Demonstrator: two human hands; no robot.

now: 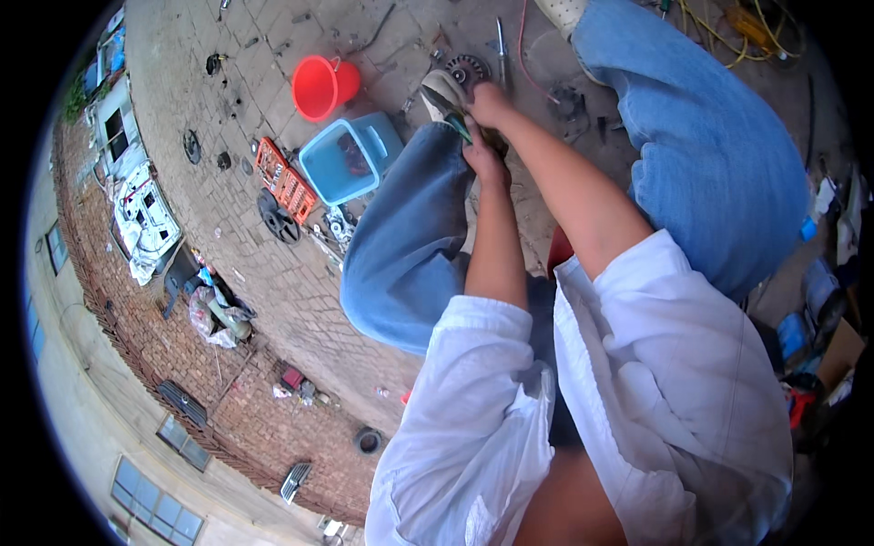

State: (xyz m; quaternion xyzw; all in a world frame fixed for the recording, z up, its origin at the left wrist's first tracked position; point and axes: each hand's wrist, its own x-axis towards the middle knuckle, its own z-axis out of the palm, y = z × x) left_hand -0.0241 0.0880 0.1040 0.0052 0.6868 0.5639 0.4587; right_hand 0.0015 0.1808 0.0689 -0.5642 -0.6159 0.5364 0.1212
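Note:
My left hand [485,161] is closed round the green handle of a hand tool [458,126]. The tool's dark, pointed head lies over my shoe [441,91], and its exact kind is unclear. Just beyond, my right hand [492,106] is curled closed against the near side of a round, toothed metal part [467,70] on the ground. Its fingertips are hidden, so what they grip does not show. A dark brownish piece [496,141] shows partly beneath my hands. To the right of the round part lies a long metal tool [502,50].
Left of my knee stand a light blue tub [339,187] with dark things inside and a red bucket [314,88]. Beside them are an open orange tool case [286,182] and a black wheel-shaped part [278,217]. A yellow cable [719,36] lies at far right.

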